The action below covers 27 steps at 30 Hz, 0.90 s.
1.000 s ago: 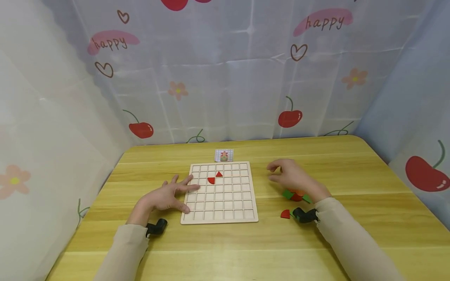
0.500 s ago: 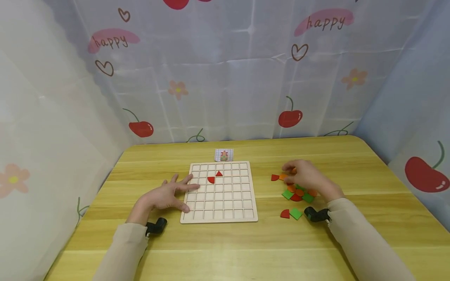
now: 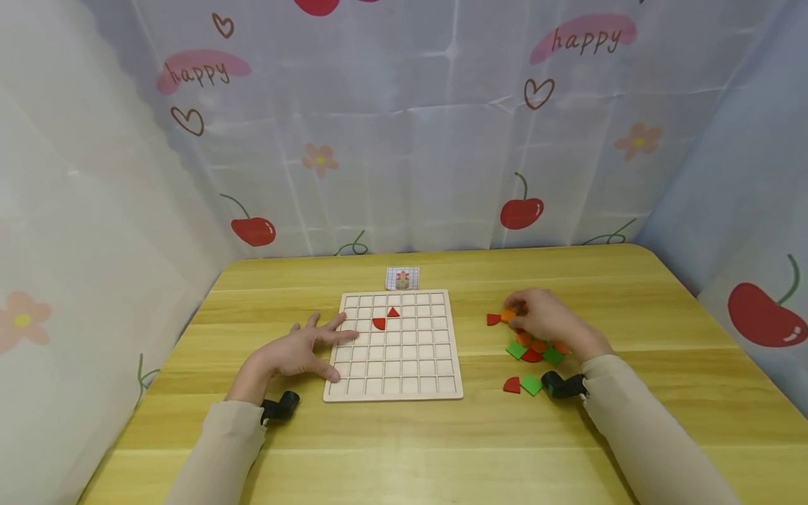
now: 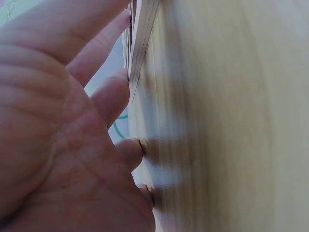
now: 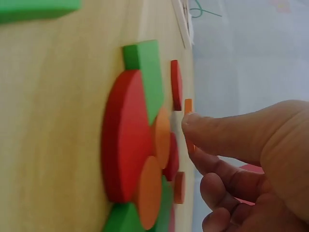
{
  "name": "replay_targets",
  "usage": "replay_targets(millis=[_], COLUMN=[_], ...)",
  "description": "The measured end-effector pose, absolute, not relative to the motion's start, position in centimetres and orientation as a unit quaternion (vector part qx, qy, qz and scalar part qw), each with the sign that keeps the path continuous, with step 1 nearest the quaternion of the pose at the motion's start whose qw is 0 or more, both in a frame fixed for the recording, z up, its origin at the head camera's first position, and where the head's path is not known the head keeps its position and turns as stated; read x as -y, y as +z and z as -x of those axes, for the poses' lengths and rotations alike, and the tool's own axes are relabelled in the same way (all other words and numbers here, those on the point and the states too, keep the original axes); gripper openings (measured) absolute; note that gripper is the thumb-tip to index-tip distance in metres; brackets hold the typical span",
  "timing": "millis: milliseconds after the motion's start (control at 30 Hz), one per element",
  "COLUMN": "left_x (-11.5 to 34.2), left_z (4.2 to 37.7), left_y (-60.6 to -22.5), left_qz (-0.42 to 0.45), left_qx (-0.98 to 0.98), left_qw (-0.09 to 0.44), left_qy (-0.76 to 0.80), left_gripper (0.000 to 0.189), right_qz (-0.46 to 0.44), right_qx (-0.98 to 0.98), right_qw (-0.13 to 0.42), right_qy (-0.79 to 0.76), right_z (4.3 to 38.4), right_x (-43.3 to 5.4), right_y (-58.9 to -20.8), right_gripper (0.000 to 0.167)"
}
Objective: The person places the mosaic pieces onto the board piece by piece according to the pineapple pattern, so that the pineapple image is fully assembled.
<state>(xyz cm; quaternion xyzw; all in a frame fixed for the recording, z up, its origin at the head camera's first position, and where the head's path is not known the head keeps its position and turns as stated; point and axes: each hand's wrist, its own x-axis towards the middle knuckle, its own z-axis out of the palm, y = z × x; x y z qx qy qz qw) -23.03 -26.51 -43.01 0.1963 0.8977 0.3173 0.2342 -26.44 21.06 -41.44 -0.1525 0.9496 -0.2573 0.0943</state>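
Note:
My left hand [image 3: 299, 353] lies spread over the left side of a pale wooden grid board [image 3: 410, 386], fingertips on its edge and squares. The left wrist view has the palm [image 4: 82, 159] close up, beside the board's side edge [image 4: 144, 34]. A red triangle [image 3: 393, 313] and a red quarter-circle [image 3: 379, 323] sit in the board's upper squares. Right of the board, my right hand [image 3: 548, 317] pinches a small flat orange piece [image 5: 189, 105] between thumb and index finger; its full outline is hidden. The same orange piece [image 3: 507, 316] shows beside the fingertips in the head view.
Below the right hand is a pile with green pieces [image 3: 516, 350], orange discs [image 3: 538, 346] and a large red rounded piece [image 5: 128, 140]. Nearer me lie a red quarter-circle [image 3: 512, 385] and a green square [image 3: 531, 384]. A pattern card [image 3: 402, 278] stands behind the board.
My right hand has moved right and down from beside the board to the loose pieces, and its fingers have closed on an orange piece. The left hand has stayed in place.

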Motion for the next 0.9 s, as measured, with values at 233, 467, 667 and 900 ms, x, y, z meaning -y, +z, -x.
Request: replay_targets(millis=[233, 467, 667, 900], left_x=[26.6, 26.4, 26.4, 26.5], left_z=[22.9, 22.9, 23.0, 23.0], left_y=[-42.9, -42.9, -43.0, -43.1], left_qz=[-0.200, -0.188, -0.185, -0.197], left_qx=[-0.897, -0.899, -0.899, -0.902], left_qw=[0.235, 0.240, 0.238, 0.230], left_qy=[0.316, 0.314, 0.316, 0.307], left_gripper=[0.078, 0.078, 0.078, 0.079], right_qz=[0.151, 0.165, 0.189, 0.227], right_qx=[-0.950, -0.938, -0.933, -0.928], right_qw=[0.097, 0.097, 0.083, 0.072], right_qy=[-0.256, -0.290, -0.295, -0.287], right_z=[26.5, 26.7, 26.8, 27.2], right_x=[-20.3, -18.2, -15.4, -11.6], right_y=[-41.0, -40.7, -40.2, -39.9], right_gripper=[0.038, 0.034, 0.028, 0.028])
